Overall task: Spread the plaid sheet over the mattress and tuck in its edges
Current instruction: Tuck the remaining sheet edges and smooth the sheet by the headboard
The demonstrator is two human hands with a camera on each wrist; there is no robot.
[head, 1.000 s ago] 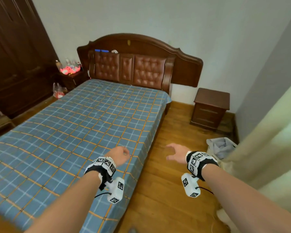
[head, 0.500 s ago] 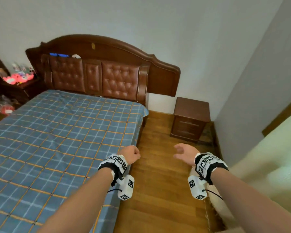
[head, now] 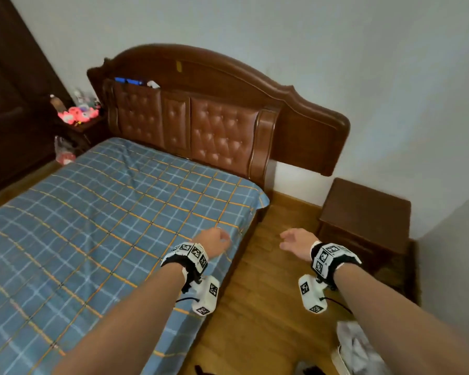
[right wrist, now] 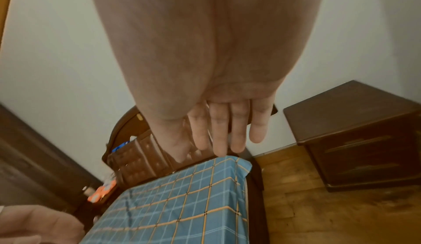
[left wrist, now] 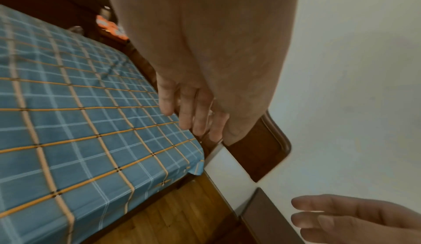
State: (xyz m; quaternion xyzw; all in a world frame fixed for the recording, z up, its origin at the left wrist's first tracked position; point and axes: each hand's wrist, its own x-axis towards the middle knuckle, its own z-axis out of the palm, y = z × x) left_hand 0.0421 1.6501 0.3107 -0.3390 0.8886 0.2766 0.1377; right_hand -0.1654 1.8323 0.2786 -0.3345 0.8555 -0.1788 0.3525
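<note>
The blue plaid sheet [head: 114, 217] with orange and white lines lies flat over the mattress, reaching the padded headboard [head: 190, 131]. Its near right corner [head: 261, 198] sticks out loose past the bed's edge, also seen in the left wrist view [left wrist: 196, 167] and the right wrist view [right wrist: 244, 167]. My left hand [head: 214, 243] hovers above the sheet's right edge with relaxed fingers [left wrist: 193, 114], holding nothing. My right hand [head: 295, 240] hangs over the wooden floor beside the bed, fingers [right wrist: 227, 131] straight and empty.
A brown nightstand [head: 363, 220] stands right of the bed against the wall. Wooden floor [head: 260, 307] runs along the bed's right side. A grey-white bundle [head: 355, 347] lies at lower right. A second nightstand [head: 79, 123] with pink items and a dark wardrobe [head: 8, 104] are at left.
My view has moved forward along the bed toward the headboard; both hands stay raised and empty, the left over the sheet's edge, the right over the floor.
</note>
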